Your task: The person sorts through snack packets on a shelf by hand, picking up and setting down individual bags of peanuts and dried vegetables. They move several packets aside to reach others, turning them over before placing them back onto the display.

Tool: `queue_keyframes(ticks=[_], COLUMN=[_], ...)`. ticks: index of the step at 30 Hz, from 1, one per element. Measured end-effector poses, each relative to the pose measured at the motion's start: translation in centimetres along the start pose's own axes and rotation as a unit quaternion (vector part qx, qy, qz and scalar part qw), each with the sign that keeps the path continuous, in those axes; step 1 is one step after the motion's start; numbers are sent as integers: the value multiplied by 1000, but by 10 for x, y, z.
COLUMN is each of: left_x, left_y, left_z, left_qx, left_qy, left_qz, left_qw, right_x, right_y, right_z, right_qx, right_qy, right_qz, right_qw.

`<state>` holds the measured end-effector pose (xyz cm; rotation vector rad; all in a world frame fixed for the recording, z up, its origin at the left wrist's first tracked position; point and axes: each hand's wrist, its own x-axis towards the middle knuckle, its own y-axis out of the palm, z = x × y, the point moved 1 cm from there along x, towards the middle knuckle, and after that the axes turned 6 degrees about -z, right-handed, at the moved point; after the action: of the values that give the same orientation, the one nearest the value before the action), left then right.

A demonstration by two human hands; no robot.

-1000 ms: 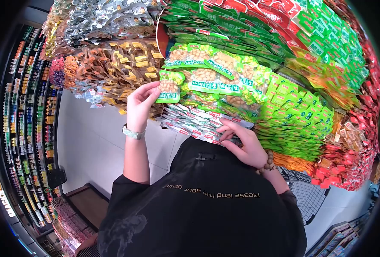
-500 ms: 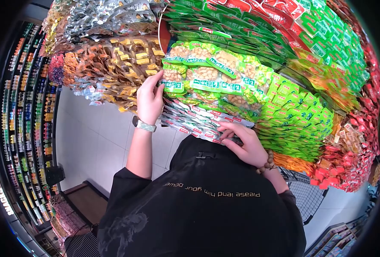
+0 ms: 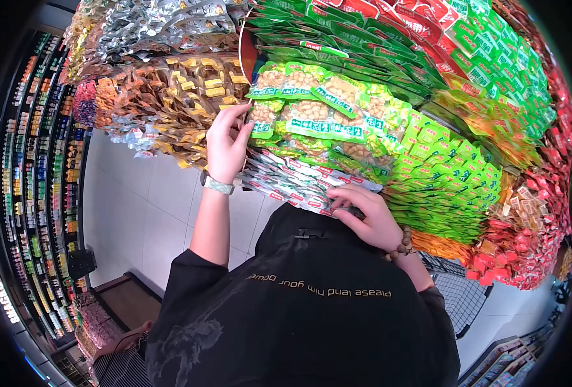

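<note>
While the left hand [image 3: 228, 143] reaches up to the pile, its fingertips are at the left side of a small green peanut bag [image 3: 264, 118]. The bag is just to the right of that hand, with more peanut bags [image 3: 308, 116] beside it, farther to the right. The gap between thumb and fingers looks small, but I cannot tell if they pinch the bag or only touch it. Below and to the right, the right hand [image 3: 369, 216] has bent fingers and rests at the near edge of the white and red packs [image 3: 286, 174]. I cannot tell if it grips one of them. Brown packs [image 3: 199, 80] are up and to the left of the left hand, and bright green packs [image 3: 447, 168] are to the right of the right hand. To handle the peanut bag well, I think the left hand should hold just its edge, softly, so the nuts do not get squeezed. Small, slow pushes seem best, as the bags look slippery and one could slide over the next. The right hand should press lightly, or the packs under it may bend.
</note>
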<state>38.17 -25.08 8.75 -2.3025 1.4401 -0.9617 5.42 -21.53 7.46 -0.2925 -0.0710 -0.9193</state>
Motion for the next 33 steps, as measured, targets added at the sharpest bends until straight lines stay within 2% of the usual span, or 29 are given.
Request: queue_keyframes(ticks=[3, 6, 10, 13, 16, 19, 23, 26, 30, 33], left_x=[-3, -16, -33, -39, -38, -37, -41, -41, -43, -43], left_y=[-7, -15, -23, -23, -17, -6, -5, -1, -1, -2], left_z=[-1, -9, -10, -3, -9, -8, -5, -11, -24, -28], left_qx=[0, 11, 52, 28, 33, 32, 40, 15, 53, 134], left_qy=[45, 57, 27, -78, -113, -47, -73, -19, 3, 75], left_qz=[-6, -61, -86, -46, -21, -41, -23, -50, -65, -73], left_qw=[999, 996, 995, 996, 993, 998, 996, 998, 996, 985], right_x=[0, -1, 0, 1, 1, 0, 0, -1, 1, 1], right_y=[-1, 0, 0, 0, -1, 0, 1, 0, 0, 1], right_z=[0, -2, 2, 3, 3, 2, 1, -2, -4, -2], right_qx=[-4, 5, 12, 5, 0, 1, 1, -14, -16, -22], right_qy=[2, 7, 26, 21, 17, 18, 18, 9, 14, 24], right_qz=[3, -3, 0, 4, 8, 8, 10, 17, 19, 15], right_qw=[1000, 1000, 1000, 1000, 1000, 1000, 1000, 1000, 1000, 999])
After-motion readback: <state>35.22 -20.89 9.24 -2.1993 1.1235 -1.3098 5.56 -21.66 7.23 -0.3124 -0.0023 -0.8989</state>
